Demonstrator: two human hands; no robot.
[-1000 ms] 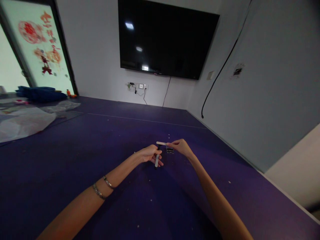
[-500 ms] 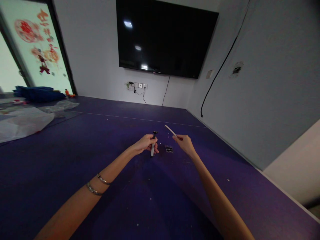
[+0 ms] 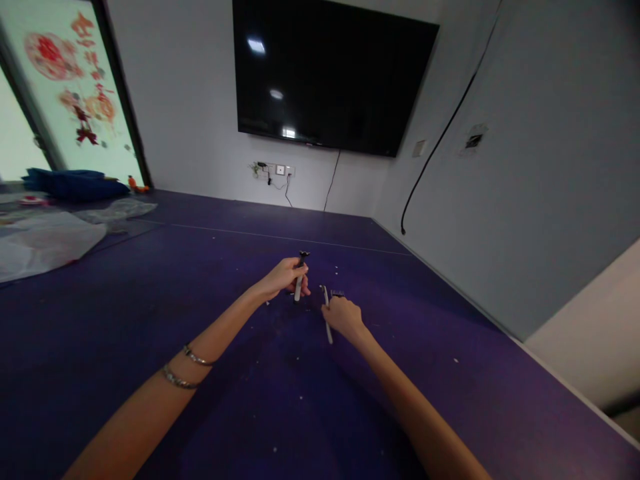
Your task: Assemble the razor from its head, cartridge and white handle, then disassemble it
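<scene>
My left hand (image 3: pixel 286 279) is closed around a razor (image 3: pixel 299 288), a short tool with a dark T-shaped head at the top and a pale, dark-edged handle pointing down. To its right, my right hand (image 3: pixel 344 317) pinches a thin white stick (image 3: pixel 329 332) that stands steeply, its lower end nearest me. What the stick is, I cannot make out. Just behind my right knuckles lies a small dark rectangular piece with pale markings (image 3: pixel 337 293), partly covered by that hand. The two hands are apart, low over the purple surface (image 3: pixel 210 427).
Small white bits (image 3: pixel 301 398) are scattered on the surface. Clear plastic sheeting (image 3: pixel 45 243) and a dark blue cloth bundle (image 3: pixel 75 185) lie at the left. A black cable (image 3: pixel 440 137) hangs down the right wall. A television (image 3: pixel 330 73) is mounted ahead.
My right hand has moved down and left, turning the white stick from slanting up-left to nearly upright, and now partly covers the dark piece. My left hand has shifted slightly left and up with the razor.
</scene>
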